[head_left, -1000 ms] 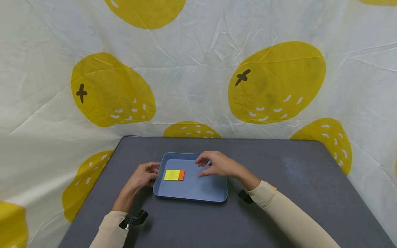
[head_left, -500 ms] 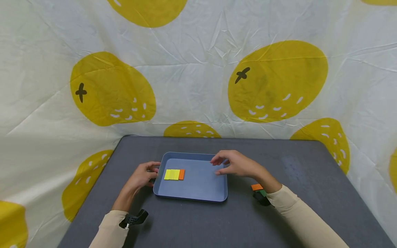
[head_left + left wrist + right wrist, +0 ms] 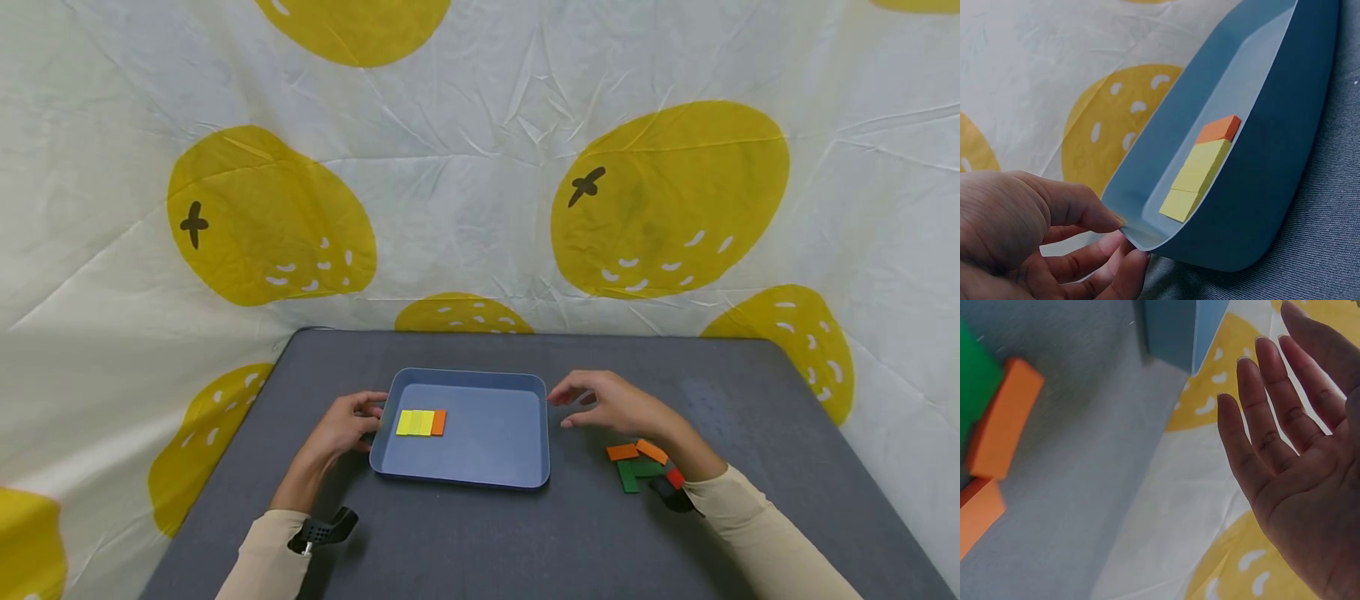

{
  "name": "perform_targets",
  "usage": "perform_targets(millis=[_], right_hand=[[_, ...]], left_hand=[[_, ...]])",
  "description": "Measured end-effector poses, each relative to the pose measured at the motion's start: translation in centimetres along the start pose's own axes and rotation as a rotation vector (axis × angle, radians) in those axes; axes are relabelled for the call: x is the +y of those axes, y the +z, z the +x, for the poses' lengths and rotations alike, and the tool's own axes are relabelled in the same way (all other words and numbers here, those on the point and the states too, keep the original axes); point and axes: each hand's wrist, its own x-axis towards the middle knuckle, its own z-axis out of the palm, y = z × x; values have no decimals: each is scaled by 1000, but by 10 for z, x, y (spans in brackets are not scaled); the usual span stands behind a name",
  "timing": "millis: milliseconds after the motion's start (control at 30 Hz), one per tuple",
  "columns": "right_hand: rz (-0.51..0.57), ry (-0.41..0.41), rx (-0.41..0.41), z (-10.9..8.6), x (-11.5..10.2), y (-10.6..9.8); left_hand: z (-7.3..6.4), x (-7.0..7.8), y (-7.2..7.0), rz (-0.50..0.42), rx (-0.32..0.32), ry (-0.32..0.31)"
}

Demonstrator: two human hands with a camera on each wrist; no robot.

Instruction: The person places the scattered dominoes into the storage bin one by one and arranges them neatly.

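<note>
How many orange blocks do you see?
3: one orange block in the blue tray beside the yellow blocks; a second block and a third block on the table by the green blocks. The right arm may hide more.

I have two long sleeves on my feed, the left sleeve [image 3: 262,558] and the right sleeve [image 3: 776,537], both plain beige, each ending in a gathered cuff at the wrist. At the left cuff I see a black wrist unit [image 3: 330,531], curved, dotted with small holes, with a bright little fleck at its lower edge. A second dark unit [image 3: 670,495] sits at the right cuff, too small for me to make out details. Both hands are bare; the right hand [image 3: 1307,475] shows me slim fingers, creased joints, a lined palm and thin nail edges.
</note>
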Motion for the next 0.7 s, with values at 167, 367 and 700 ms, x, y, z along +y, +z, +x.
perform_targets(millis=[167,367,700], right_hand=[[-27,2,27,-15,9,-2],[-50,25,55,-31,21,-1],[-30,88,27,-51,39,1]], left_hand=[[0,0,0,-4,-2,1],[-1,-1,0,-3,3,3],[-1,-1,0,0,4,4]])
